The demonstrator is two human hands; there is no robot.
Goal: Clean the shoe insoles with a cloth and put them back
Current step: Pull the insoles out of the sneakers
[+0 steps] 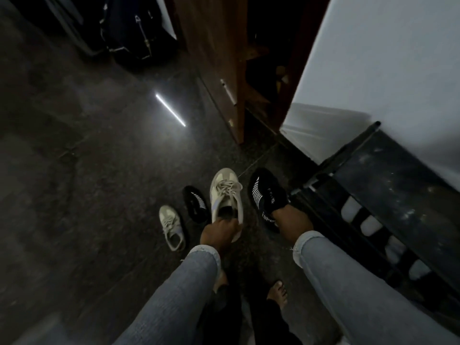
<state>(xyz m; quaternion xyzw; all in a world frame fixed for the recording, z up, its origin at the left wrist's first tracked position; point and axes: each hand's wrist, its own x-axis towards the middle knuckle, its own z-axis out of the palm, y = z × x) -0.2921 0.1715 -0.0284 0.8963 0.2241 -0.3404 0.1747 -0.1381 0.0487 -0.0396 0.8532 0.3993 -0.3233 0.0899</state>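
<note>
My left hand (pixel 219 234) grips the heel opening of a beige laced sneaker (pixel 226 195) and holds it above the dark floor. My right hand (pixel 292 224) holds a black shoe with white stripes (pixel 267 192) by its heel end. The matching beige sneaker (pixel 171 227) lies on the floor to the left. A second black striped shoe (pixel 196 204) lies between the two beige ones. No insole or cloth shows.
A black shoe rack (pixel 388 195) with pale shoes on its lower shelf stands at the right against a white wall (pixel 385 70). An open wooden cupboard door (pixel 219 66) is ahead. Dark bags (pixel 134 31) sit at the far back. My bare feet (pixel 277 292) are below.
</note>
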